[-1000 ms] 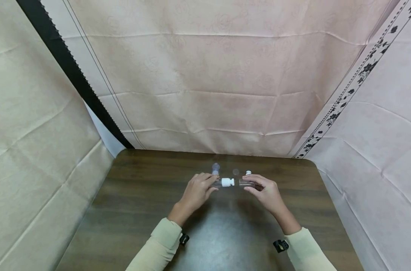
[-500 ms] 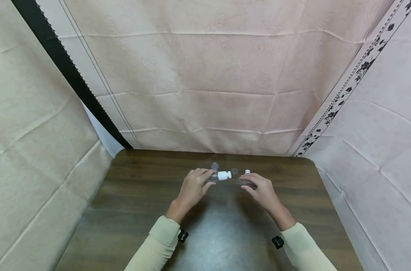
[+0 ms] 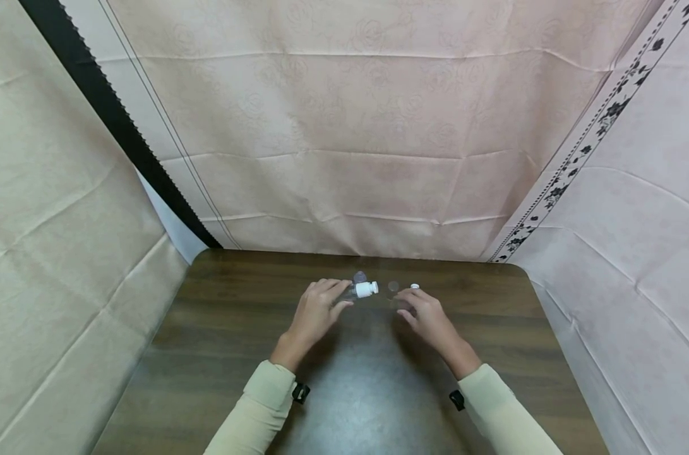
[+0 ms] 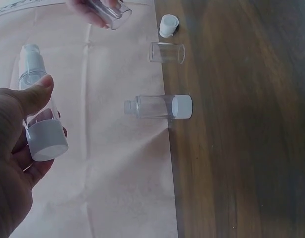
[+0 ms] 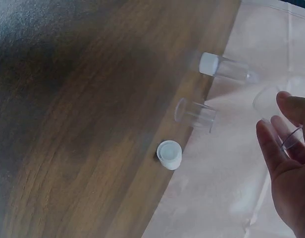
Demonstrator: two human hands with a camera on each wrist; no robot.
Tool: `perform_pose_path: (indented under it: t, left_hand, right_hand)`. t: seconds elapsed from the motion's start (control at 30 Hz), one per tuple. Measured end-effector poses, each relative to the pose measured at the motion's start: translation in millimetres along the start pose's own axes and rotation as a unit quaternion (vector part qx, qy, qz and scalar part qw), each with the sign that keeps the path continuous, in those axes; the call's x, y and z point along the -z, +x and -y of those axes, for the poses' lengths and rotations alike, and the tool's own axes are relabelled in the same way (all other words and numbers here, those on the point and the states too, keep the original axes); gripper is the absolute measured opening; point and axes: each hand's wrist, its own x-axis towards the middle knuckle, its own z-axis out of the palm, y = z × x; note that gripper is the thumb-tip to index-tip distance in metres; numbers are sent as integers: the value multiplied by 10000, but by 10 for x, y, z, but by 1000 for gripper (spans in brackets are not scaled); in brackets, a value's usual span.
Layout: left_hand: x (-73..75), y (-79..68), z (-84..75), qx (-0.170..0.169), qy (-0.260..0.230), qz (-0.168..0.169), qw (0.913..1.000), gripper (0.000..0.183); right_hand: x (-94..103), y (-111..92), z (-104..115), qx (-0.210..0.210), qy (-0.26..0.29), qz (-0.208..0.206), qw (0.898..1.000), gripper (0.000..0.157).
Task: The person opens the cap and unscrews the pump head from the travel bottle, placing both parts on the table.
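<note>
My left hand (image 3: 312,316) grips a clear pump bottle with a white pump top and a white base (image 4: 47,140). In the head view this bottle tilts, its white top pointing right toward my other hand. My right hand (image 3: 432,322) holds a clear open-ended cap (image 5: 266,104) between thumb and fingers, apart from the bottle. A second clear bottle with a white base (image 4: 182,106) stands on the table beyond my hands. Beside it are another clear cap (image 5: 194,114) and a small white pump piece (image 5: 170,154).
The brown wooden table (image 3: 367,392) has its far edge just behind the standing items. Pale cloth (image 3: 344,158) hangs behind that edge and along both sides.
My left hand has drawn back left and slightly away with the bottle, which now tilts upward to the right. My right hand has moved slightly left and away with the clear cap.
</note>
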Motion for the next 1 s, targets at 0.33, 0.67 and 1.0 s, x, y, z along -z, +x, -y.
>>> perform_pose_path:
  t: [0.33,0.67,1.0]
  left_hand:
    - [46,-16,57,94,-52,-117,9999,43]
    - [80,-26,108,224,-43,-10,9997,41]
    - [65,-55,152,211,-120,-146,9996,42]
  right_hand:
    - [-141,47,-6,-128,-495,520,9973,30]
    - [-307,91,-39,-435,-693,1159,9899,28]
    - [-461,103,-106,-570,-957,1727,9787,27]
